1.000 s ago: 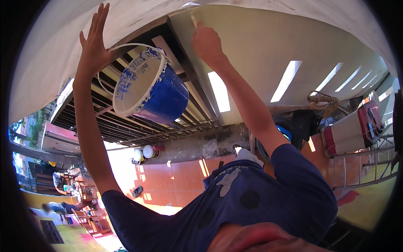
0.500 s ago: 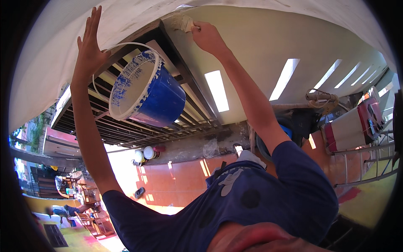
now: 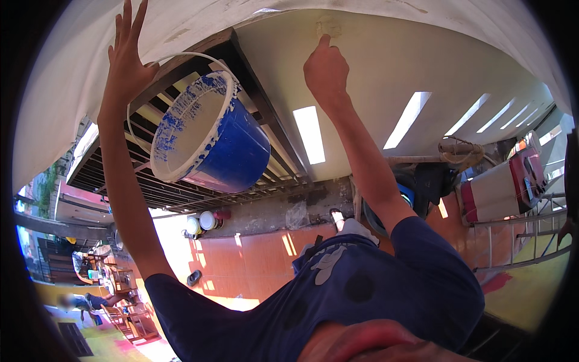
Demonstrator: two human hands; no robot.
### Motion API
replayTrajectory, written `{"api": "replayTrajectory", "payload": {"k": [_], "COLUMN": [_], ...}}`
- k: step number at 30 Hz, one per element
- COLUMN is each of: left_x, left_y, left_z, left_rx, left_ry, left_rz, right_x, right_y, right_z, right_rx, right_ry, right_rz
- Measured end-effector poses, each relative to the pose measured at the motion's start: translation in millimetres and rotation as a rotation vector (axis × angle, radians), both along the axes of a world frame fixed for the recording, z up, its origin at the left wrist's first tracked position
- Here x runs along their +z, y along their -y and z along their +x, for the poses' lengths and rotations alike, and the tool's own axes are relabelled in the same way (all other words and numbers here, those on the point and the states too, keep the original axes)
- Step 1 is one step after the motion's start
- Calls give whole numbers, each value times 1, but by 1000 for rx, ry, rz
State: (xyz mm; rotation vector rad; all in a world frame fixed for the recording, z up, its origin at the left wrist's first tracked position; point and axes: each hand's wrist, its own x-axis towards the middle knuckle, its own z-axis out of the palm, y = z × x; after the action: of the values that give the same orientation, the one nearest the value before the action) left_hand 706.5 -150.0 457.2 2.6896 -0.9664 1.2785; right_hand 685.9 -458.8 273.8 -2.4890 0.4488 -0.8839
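In the head view, a blue bucket (image 3: 238, 151) hangs tilted in front of a dark slatted grille (image 3: 241, 69), its mouth turned toward the camera. The pale inner wall is flecked with blue, thick white smears crust the rim, and a thin white handle (image 3: 199, 54) arches above. That handle meets the left hand (image 3: 128, 69) near the thumb; the fingers are spread wide, not clenched, and whether the thumb bears the weight I cannot tell. The right hand (image 3: 327, 71) is closed around a pale brush (image 3: 329, 28), mostly hidden, against the upper part of the wall (image 3: 374, 66).

The wall is pale greenish, crossed by slanted bars of sunlight. Below lies an orange tiled floor (image 3: 259, 256), with pails (image 3: 208, 220) along its far edge and a dark slipper (image 3: 193, 277). A metal ladder (image 3: 512, 241) stands at right; at far left, a person (image 3: 96, 300) is near wooden chairs (image 3: 123, 323).
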Motion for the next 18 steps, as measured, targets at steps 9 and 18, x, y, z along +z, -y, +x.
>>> {"api": "replayTrajectory", "payload": {"k": [9,18], "left_x": [0,-4], "left_y": [-3,2], "left_z": [13,15], "left_rx": [-100,-128], "left_ry": [-14,140], "left_rz": [-28,-30], "right_x": [-102,-78], "right_y": [-17,-49], "right_z": [-30,10], "right_rx": [277,309], "right_ry": [-65,192], "right_rz": [-75,-81]}}
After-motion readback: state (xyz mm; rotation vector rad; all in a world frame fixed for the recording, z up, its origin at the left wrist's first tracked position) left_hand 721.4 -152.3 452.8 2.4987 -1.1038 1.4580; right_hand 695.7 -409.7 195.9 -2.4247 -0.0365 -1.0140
